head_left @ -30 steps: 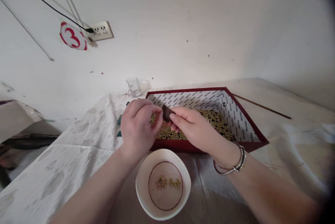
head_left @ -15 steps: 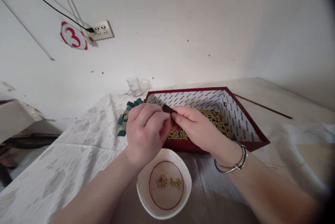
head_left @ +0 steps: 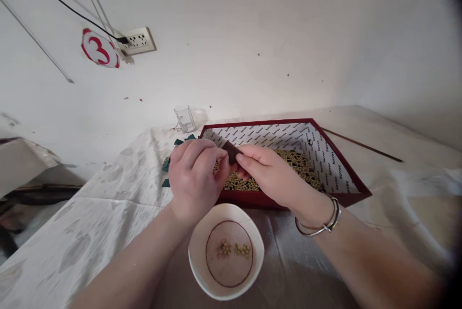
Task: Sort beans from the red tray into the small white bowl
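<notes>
My left hand [head_left: 193, 179] and my right hand [head_left: 269, 174] meet above the near edge of a red tray [head_left: 288, 199]. Between their fingertips they pinch a small dark brown card [head_left: 230, 151]. The tray has a printed white lining and holds a heap of yellow and dark beans [head_left: 292, 164]. Just below my hands stands a white bowl [head_left: 226, 251] with a brown ring and a few yellow beans in it. A silver bangle [head_left: 327, 225] sits on my right wrist.
A small glass [head_left: 185, 119] stands by the wall behind the tray. Green paper pieces [head_left: 166, 164] lie left of the tray, partly behind my left hand. A thin stick [head_left: 361, 145] lies at the right. A wall socket [head_left: 139, 42] and a number sign [head_left: 99, 49] hang above.
Both hands stay together over the tray's near edge, shifting slightly; the dark card has turned a little between the fingertips. The view has drifted slightly.
</notes>
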Motion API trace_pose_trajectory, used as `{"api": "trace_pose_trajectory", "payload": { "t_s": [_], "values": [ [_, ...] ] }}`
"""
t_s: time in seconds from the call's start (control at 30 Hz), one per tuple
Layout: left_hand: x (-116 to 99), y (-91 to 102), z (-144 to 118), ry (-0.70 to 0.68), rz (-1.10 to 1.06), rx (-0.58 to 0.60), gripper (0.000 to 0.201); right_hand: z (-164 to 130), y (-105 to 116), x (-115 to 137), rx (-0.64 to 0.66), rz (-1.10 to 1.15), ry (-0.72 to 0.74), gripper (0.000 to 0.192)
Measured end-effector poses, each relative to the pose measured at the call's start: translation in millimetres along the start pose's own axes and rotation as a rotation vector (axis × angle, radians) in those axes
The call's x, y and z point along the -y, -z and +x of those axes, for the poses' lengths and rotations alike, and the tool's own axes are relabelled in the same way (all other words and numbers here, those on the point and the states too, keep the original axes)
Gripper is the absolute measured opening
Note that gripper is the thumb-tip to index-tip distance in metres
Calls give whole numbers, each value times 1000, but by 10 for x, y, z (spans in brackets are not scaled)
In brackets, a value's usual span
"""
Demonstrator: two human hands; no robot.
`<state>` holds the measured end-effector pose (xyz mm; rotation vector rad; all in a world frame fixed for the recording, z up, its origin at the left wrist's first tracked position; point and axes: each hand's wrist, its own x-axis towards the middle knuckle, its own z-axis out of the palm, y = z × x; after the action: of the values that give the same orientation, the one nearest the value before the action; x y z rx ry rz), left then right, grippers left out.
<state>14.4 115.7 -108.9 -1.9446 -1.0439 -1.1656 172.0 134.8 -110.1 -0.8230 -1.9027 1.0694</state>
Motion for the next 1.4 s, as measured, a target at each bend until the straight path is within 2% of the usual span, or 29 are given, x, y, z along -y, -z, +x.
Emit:
{"api": "trace_pose_trajectory", "payload": {
  "t_s": [0.17,0.33,0.53,0.7,1.13,1.4],
  "values": [
    [3,-10,-3,-34,-7,25,10,2,-2,-10,-7,0,21,22],
    [42,-11,8,4,24,1,9,3,2,-9,4,-28,-3,22],
    [-7,-5,-12,-22,-30,31,11,17,-6,0,-12,27,21,20],
    [11,-36,-18,32,-69,18,9,14,1,15,-4,40,14,20],
    [26,-36,-13,72,-78,17,10,-5,6,10,-8,3,-2,23],
    [43,-24,-43,19,-16,17,13,15,1,-26,-13,-10,5,24]
  ]
}}
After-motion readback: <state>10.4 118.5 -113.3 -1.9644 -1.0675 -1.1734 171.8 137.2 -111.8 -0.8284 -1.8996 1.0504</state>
